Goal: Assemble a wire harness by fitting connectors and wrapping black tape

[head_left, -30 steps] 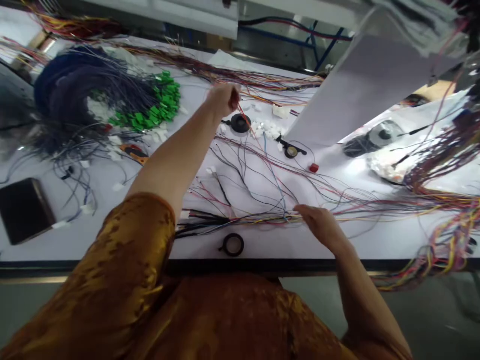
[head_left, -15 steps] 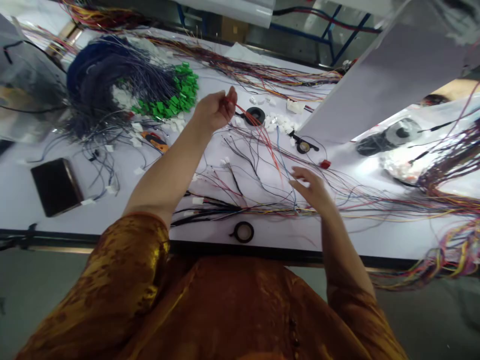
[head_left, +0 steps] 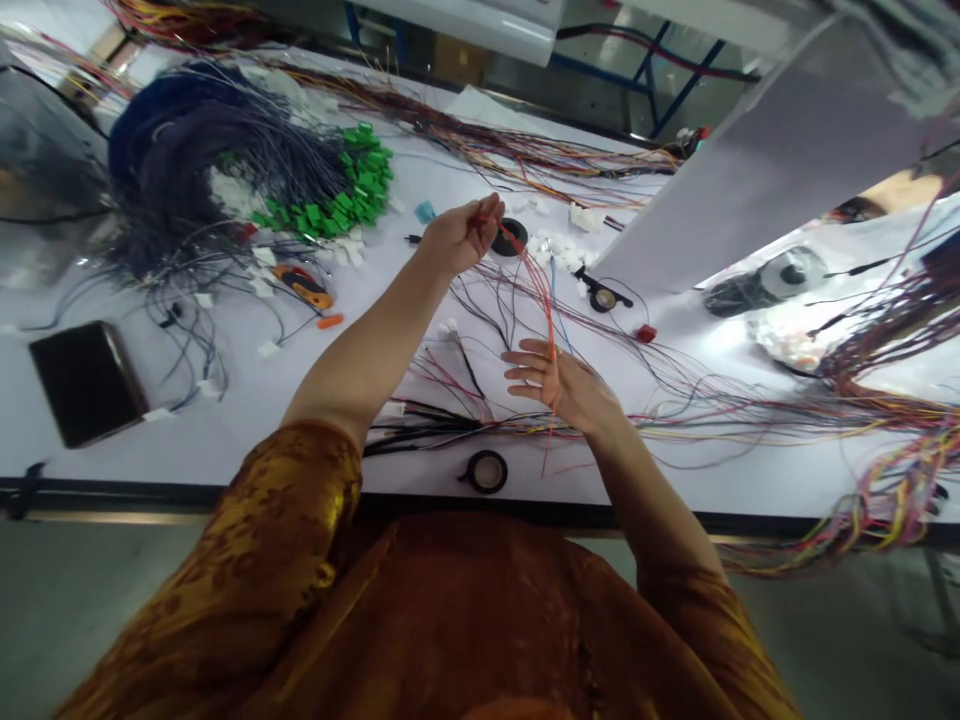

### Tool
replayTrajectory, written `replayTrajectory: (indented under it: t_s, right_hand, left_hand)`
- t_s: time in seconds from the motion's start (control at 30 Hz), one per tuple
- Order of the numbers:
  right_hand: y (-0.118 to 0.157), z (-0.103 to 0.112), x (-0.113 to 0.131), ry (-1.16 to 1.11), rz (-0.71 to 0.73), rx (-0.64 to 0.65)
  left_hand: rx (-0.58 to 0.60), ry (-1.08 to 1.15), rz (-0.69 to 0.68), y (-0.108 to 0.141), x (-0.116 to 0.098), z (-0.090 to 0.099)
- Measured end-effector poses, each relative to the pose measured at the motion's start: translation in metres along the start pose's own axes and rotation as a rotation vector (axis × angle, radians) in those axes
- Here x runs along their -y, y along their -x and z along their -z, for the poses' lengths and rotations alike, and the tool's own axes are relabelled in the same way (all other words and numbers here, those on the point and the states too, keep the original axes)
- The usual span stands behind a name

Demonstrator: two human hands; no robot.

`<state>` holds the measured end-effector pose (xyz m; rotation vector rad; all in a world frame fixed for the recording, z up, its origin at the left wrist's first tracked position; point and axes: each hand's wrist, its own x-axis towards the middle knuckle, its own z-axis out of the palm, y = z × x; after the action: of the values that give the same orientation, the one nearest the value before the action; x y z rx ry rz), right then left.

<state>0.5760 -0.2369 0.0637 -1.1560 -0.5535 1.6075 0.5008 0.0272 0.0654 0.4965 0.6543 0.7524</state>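
Head view: left hand (head_left: 469, 235) pinches several red wires (head_left: 549, 312); right hand (head_left: 574, 390) wide; one red block (head_left: 646, 333).

Watching remotely, I see a glossy rust-brown garment (head_left: 480, 610) well back from the bare fingers (head_left: 527, 376). Its short left sleeve (head_left: 270, 530) is golden-brown, mottled with darker patterning, and catches a yellow sheen along its inner side; the right sleeve (head_left: 694, 625), behind the fingers on that side, looks darker with fainter golden streaks
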Motion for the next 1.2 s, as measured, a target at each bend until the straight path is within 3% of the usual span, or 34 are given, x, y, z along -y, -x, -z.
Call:
replayTrajectory:
  t_s: [0.1, 0.17, 0.33, 0.43, 0.5, 0.53, 0.57, 0.67, 0.73, 0.8, 0.9, 1.0, 1.1, 1.2]
  right_hand:
    - [0.004, 0.006, 0.012, 0.019, -0.025, -0.056]
    - [0.016, 0.014, 0.026, 0.045, 0.096, -0.161]
    - [0.071, 0.035, 0.066, 0.033, 0.688, -0.533]
    - [0.087, 0.039, 0.066, 0.008, 0.682, -0.579]
    - [0.084, 0.038, 0.053, 0.012, 0.581, -0.528]
    - [0.081, 0.036, 0.044, 0.03, 0.537, -0.497]
    - [0.078, 0.033, 0.034, 0.066, 0.499, -0.467]
    - [0.073, 0.017, 0.004, 0.297, 0.391, -0.349]
    - [0.074, 0.004, -0.013, 0.503, 0.323, -0.231]
    - [0.079, -0.01, -0.028, 0.638, 0.281, -0.113]
    - [0.089, -0.02, -0.047, 0.74, 0.226, 0.021]
    - [0.097, -0.015, -0.064, 0.829, 0.15, 0.078]
    - [0.101, 0.0, -0.074, 0.796, 0.071, -0.007]
    - [0.099, 0.015, -0.073, 0.697, 0.041, -0.159]
  left_hand:
    - [0.09, -0.02, 0.035, -0.008, 0.009, 0.004]
    - [0.085, -0.072, 0.072, -0.017, 0.011, 0.015]
    - [-0.26, -0.085, 0.039, -0.043, -0.008, 0.054]
    - [-0.297, -0.144, -0.034, -0.045, -0.022, 0.065]
    - [-0.12, -0.362, 0.003, -0.028, -0.021, 0.061]
    - [0.03, -0.502, 0.052, -0.012, -0.015, 0.056]
    - [0.266, -0.658, 0.144, 0.008, -0.006, 0.049]
    - [0.557, -0.775, 0.329, 0.087, 0.04, 0.025]
    - [0.775, -0.817, 0.261, 0.138, 0.071, 0.007]
    - [0.809, -0.749, 0.174, 0.173, 0.088, -0.008]
    - [0.641, -0.621, -0.006, 0.187, 0.077, -0.017]
    - [0.349, -0.435, -0.25, 0.171, 0.035, -0.008]
    - [0.057, -0.319, -0.383, 0.156, -0.012, 0.016]
    - [-0.041, -0.291, -0.446, 0.159, -0.047, 0.042]
